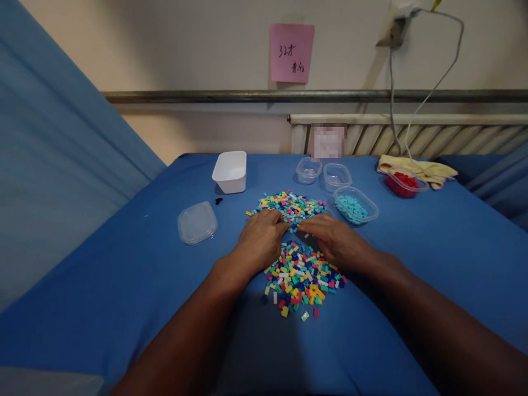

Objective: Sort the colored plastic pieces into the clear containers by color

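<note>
Two heaps of small colourful toy building bricks lie on the blue cloth, a far heap (pixel 299 202) and a near heap (pixel 299 275). My left hand (pixel 262 234) rests at the left front of the far heap, fingers curled down and thumb pointing right. Facing it from the right, my right hand (pixel 334 239) has its fingers pressed together, tips among the bricks. A few blue bricks (pixel 293 225) show in the narrow gap between both hands' tips. Whatever is pinched in either hand is hidden or too small to name.
Turquoise bricks fill part of a clear tub (pixel 355 206); red ones sit in another tub (pixel 404 183) by a yellow cloth (pixel 429 168). Two clear tubs (pixel 308 170) and a white container (pixel 230 172) stand behind. At left lie a clear lid (pixel 197 223) and a small black object (pixel 218 201).
</note>
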Demonstrator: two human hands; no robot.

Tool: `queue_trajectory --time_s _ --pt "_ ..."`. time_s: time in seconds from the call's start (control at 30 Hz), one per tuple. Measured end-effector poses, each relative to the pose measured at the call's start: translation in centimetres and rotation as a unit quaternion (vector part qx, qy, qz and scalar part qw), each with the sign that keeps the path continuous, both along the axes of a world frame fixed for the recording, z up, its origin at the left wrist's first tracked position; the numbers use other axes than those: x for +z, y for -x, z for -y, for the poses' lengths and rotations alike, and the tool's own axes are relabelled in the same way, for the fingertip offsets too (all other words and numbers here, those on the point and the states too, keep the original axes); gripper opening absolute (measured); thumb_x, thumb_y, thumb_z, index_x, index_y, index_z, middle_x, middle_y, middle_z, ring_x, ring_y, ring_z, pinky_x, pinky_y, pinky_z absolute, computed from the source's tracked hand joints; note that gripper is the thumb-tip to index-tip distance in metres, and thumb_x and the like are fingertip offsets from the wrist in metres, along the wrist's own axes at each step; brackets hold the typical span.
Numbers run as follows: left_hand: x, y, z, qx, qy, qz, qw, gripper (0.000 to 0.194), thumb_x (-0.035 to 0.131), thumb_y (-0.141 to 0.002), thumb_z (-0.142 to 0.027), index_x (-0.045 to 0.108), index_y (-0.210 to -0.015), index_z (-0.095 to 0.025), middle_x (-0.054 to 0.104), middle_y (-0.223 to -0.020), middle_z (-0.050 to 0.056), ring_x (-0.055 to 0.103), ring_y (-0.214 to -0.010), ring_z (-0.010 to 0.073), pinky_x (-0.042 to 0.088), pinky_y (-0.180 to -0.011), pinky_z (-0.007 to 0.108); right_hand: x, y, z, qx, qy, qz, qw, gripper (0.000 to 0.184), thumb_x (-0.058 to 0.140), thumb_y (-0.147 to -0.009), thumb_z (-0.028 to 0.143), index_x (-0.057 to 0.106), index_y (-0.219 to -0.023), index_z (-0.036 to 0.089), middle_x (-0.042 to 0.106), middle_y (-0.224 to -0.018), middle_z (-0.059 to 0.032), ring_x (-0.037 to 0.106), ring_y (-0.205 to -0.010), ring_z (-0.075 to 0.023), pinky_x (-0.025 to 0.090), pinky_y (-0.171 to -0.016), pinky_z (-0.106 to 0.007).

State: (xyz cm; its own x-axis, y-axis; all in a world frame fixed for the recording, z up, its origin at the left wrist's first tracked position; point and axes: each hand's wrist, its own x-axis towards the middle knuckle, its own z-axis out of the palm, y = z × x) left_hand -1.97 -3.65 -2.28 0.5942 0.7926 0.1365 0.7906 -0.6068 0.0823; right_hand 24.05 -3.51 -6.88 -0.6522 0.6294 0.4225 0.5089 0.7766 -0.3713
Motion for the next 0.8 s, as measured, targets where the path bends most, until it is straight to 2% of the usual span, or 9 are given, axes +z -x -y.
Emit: queue_trajectory --time_s 0.07,0.13,0.2,0.27,0.37,0.47,0.57,0.67,0.8 --pt "0.3 0.1 0.0 -0.002 0.008 -0.011 1.0 0.033 0.055 -0.1 -0.008 0.084 -0.114 -0.017 0.073 -0.115 0.013 0.065 -0.109 0.0319 0.055 -0.097 0.049 -0.1 0.0 -0.1 0.01 0.005 0.018 1.0 0.065 0.053 -0.086 -0.004 0.07 -0.145 0.017 0.079 -0.137 -0.0158 0.073 -0.128 -0.0319 0.058 -0.111 -0.054" --pt "0.5 0.5 0.0 0.009 0.013 -0.001 1.0 0.029 0.057 -0.098 -0.008 0.083 -0.107 -0.017 0.074 -0.109 0.012 0.067 -0.106 0.0308 0.057 -0.095 0.047 -0.1 -0.3 -0.2 -0.012 -0.006 0.014 1.0 0.059 0.052 -0.09 -0.003 0.071 -0.142 0.016 0.082 -0.127 -0.016 0.075 -0.117 -0.0318 0.061 -0.105 -0.053" --pt "0.4 0.9 -0.1 0.03 0.01 0.035 0.999 0.03 0.056 -0.098 -0.006 0.082 -0.112 -0.017 0.075 -0.111 0.012 0.068 -0.111 0.0306 0.058 -0.098 0.045 -0.1 -0.6 -0.2 -0.038 -0.024 -0.009 0.999 0.056 0.05 -0.094 -0.001 0.072 -0.141 0.018 0.082 -0.123 -0.015 0.075 -0.113 -0.0314 0.062 -0.101 -0.053" --pt "0.1 1.2 -0.3 0.044 0.001 0.073 0.996 0.036 0.055 -0.099 -0.005 0.08 -0.123 -0.017 0.076 -0.121 0.012 0.069 -0.119 0.0306 0.058 -0.103 0.045 -0.2 -0.7 -0.2 -0.039 -0.026 -0.025 0.999 0.059 0.05 -0.094 -0.002 0.07 -0.145 0.021 0.081 -0.13 -0.0143 0.075 -0.119 -0.0311 0.061 -0.105 -0.054" --pt "-0.3 1.3 -0.4 -0.001 0.014 0.089 0.996 0.043 0.056 -0.099 -0.004 0.076 -0.135 -0.019 0.076 -0.134 0.011 0.068 -0.127 0.0294 0.057 -0.112 0.046 -0.3 -0.4 -0.1 -0.008 0.003 -0.013 1.0 0.069 0.05 -0.088 -0.005 0.066 -0.151 0.019 0.078 -0.14 -0.016 0.072 -0.128 -0.0313 0.059 -0.111 -0.054" --pt "-0.2 1.4 -0.4 -0.028 0.047 0.083 0.995 0.047 0.056 -0.099 -0.003 0.074 -0.138 -0.022 0.078 -0.131 0.008 0.071 -0.124 0.0283 0.057 -0.111 0.046 -0.3 -0.5 0.1 -0.008 0.02 -0.015 1.0 0.068 0.05 -0.089 -0.004 0.068 -0.15 0.018 0.081 -0.132 -0.0163 0.075 -0.119 -0.0314 0.061 -0.105 -0.053" --pt "0.4 1.9 -0.4 0.012 0.037 0.118 0.992 0.048 0.052 -0.099 -0.002 0.075 -0.137 -0.021 0.078 -0.131 0.009 0.071 -0.125 0.0277 0.058 -0.11 0.046 -0.2 -1.0 0.3 -0.039 0.006 -0.037 0.999 0.057 0.049 -0.096 0.0 0.071 -0.145 0.019 0.083 -0.123 -0.0149 0.076 -0.109 -0.0307 0.063 -0.098 -0.051" --pt "0.9 2.4 -0.4 0.021 0.035 0.137 0.99 0.046 0.05 -0.099 -0.002 0.076 -0.132 -0.021 0.077 -0.134 0.009 0.07 -0.129 0.0266 0.056 -0.114 0.044 -0.1 -1.2 0.4 -0.035 0.007 -0.039 0.999 0.063 0.049 -0.093 -0.001 0.069 -0.149 0.02 0.082 -0.128 -0.0142 0.076 -0.116 -0.0306 0.063 -0.103 -0.052" --pt "1.3 2.3 -0.2 -0.016 0.078 0.077 0.994 0.042 0.053 -0.096 -0.001 0.079 -0.119 -0.023 0.078 -0.122 0.009 0.07 -0.12 0.0266 0.058 -0.106 0.043 0.1 -0.8 0.7 0.002 0.049 -0.019 0.999 0.08 0.051 -0.083 -0.003 0.064 -0.157 0.024 0.078 -0.141 -0.012 0.073 -0.13 -0.0298 0.058 -0.114 -0.055"
